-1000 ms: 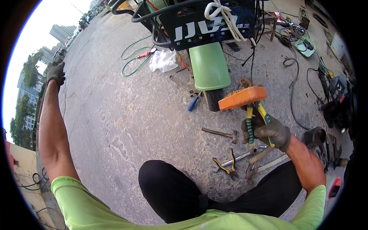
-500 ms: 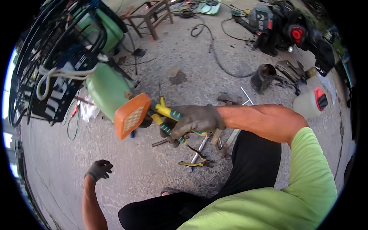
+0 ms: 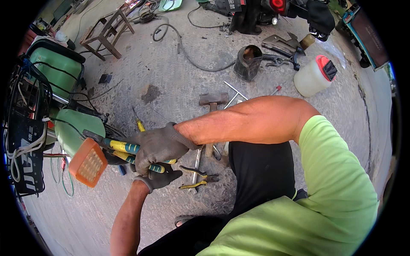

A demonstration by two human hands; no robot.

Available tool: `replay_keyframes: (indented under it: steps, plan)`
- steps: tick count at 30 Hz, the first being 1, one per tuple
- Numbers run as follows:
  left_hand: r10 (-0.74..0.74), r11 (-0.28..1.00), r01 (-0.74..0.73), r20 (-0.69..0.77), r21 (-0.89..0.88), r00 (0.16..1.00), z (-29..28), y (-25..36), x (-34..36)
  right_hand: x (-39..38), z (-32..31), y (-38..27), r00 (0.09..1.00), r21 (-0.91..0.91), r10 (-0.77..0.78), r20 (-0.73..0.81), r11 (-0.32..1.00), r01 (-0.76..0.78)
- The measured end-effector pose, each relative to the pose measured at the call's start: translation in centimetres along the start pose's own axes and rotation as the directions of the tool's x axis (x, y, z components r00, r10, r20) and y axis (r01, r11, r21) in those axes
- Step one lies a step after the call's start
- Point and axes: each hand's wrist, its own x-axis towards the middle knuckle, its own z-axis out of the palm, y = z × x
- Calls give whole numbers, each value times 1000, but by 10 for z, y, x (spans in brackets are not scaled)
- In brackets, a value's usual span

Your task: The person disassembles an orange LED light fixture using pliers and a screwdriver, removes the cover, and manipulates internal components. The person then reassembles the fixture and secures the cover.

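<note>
My gloved right hand (image 3: pixel 159 147) is closed round long-handled pliers (image 3: pixel 124 147) with yellow and teal grips; their dark head points left, close to an orange reflector (image 3: pixel 88 164). Just under it, my gloved left hand (image 3: pixel 161 178) lies at the lower handle, one finger stretched out to the right. Its other fingers are hidden behind the pliers and my right hand. The reflector sits at the end of a pale green fender (image 3: pixel 77 126). On the ground near my hands lie smaller yellow-handled pliers (image 3: pixel 200 181), across a wrench (image 3: pixel 197 164), and a yellow-handled screwdriver (image 3: pixel 140 125).
Ahead lie a hammer (image 3: pixel 213 99) and a T-handle wrench (image 3: pixel 232 91). Farther off stand a dark metal pot (image 3: pixel 248 62), a whitish jug with a red top (image 3: pixel 314 77) and a wooden stool (image 3: pixel 106 36). A black cable (image 3: pixel 183 51) curls over the concrete.
My left hand has come up and right, from apart over the ground to under my right hand. My view has shifted right, so surroundings appear farther left. The right hand still holds the pliers.
</note>
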Motion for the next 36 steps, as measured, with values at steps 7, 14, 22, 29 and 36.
replay_keyframes:
  steps: [7,14,22,29,36]
  plan:
    - [63,895,-244,-438,-373,897,60,55,148,-4,-23,-25,871,445,489,56,768,-460]
    - [-153,942,37,-330,-333,931,111,89,199,-1,-36,-42,698,636,688,198,452,-625]
    - [-72,829,-250,-539,-500,840,101,52,210,2,-39,-54,660,752,728,184,328,-572]
    - [19,880,-333,-676,-338,737,97,18,203,-7,-39,-44,719,746,676,161,394,-537]
    - [6,887,-298,-637,-352,771,74,-2,200,-13,-48,-51,723,745,672,161,398,-535]
